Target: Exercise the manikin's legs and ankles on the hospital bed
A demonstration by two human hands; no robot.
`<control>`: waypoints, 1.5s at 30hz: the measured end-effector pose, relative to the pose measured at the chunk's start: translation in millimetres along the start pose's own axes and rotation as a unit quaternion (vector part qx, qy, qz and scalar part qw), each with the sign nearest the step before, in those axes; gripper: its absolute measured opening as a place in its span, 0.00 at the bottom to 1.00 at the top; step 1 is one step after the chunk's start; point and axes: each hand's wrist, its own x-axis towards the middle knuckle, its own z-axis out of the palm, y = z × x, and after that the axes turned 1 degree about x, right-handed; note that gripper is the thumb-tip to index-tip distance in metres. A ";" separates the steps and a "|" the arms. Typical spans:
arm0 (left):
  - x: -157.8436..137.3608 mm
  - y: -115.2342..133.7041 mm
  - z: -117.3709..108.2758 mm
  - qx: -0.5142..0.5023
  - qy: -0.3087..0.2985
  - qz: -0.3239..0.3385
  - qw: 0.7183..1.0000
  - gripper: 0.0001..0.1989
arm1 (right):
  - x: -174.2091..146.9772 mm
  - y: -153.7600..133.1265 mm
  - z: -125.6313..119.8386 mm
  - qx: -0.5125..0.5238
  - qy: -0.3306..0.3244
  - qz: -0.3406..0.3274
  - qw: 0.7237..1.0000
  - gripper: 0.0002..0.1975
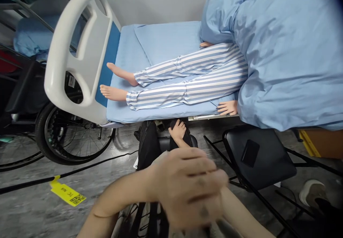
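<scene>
My left hand (pixel 193 188) reaches in from the lower left, blurred by motion, its fingers bent over my right hand. The right forearm (pixel 241 213) comes up from the lower right, and its hand is mostly hidden behind the left one. Both are held together in front of me, apart from the bed. Beyond them lies a manikin-like figure in blue-and-white striped trousers (pixel 187 75), feet bare, on a light blue sheet (pixel 160 41). A bunched blue quilt (pixel 292 52) covers its upper body; one manikin hand (pixel 227 107) sticks out at the near edge.
A white footboard (pixel 60 52) closes the bed's left end, with a wheelchair wheel (pixel 50 134) below. Another person's hand (pixel 177 130) rests on a dark-trousered knee. A phone (pixel 250 153) lies on a black folding chair (pixel 264 173). A cable with a yellow tag (pixel 66 194) crosses at left.
</scene>
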 end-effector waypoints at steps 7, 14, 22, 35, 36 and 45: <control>-19.5 -85.8 84.9 0.039 -0.031 -0.012 0.999 0.11 | -1.4 1.5 -4.9 0.055 0.007 -0.003 0.998 0.40; -69.9 -102.3 140.1 0.112 -0.216 -0.325 0.914 0.09 | -0.3 4.5 -8.8 0.097 -0.008 -0.016 0.995 0.39; -68.3 -101.4 170.1 0.060 -0.332 -0.372 0.865 0.09 | 3.4 8.0 -13.4 0.096 -0.019 -0.014 0.995 0.40; -58.8 -118.7 184.2 0.047 -0.330 -0.356 0.873 0.09 | 20.9 24.2 -15.7 0.102 0.002 0.007 0.995 0.36; -58.0 -119.7 183.8 0.044 -0.331 -0.354 0.874 0.09 | 21.3 24.7 -15.9 0.102 0.003 0.009 0.995 0.36; -71.2 -123.8 183.2 0.016 -0.300 -0.370 0.879 0.10 | 21.5 23.5 -13.7 0.093 0.009 0.017 0.996 0.36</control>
